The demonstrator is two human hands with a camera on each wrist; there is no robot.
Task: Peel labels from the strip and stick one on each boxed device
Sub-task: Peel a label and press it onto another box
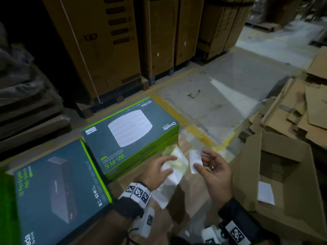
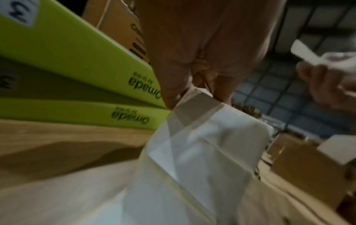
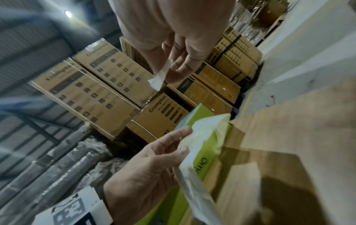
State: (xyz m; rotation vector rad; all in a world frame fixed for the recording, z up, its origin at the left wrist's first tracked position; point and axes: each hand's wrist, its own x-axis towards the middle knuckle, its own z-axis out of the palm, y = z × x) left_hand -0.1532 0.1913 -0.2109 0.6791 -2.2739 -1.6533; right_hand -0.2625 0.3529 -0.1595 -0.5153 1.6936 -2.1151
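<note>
The left hand (image 1: 155,171) pinches the translucent white label strip (image 1: 172,174) just beside the green-edged grey Wi-Fi box (image 1: 130,133) (its corner already labelled). The right hand (image 1: 216,171), its grip closed on a small peeled white label (image 1: 195,160), holds it apart from the strip.

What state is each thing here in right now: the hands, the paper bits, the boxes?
Left hand: grips the strip.
Translucent label backing strip: held up, hanging toward the wrist.
Right hand: pinches a label.
Small white peeled label: off the strip, stuck on no box.
Grey-green Wi-Fi 5 box: closed, stacked on another, small white sticker at one corner.
Grey-green PoE switch box: closed, lying flat.
Brown cardboard carton: open.
</note>
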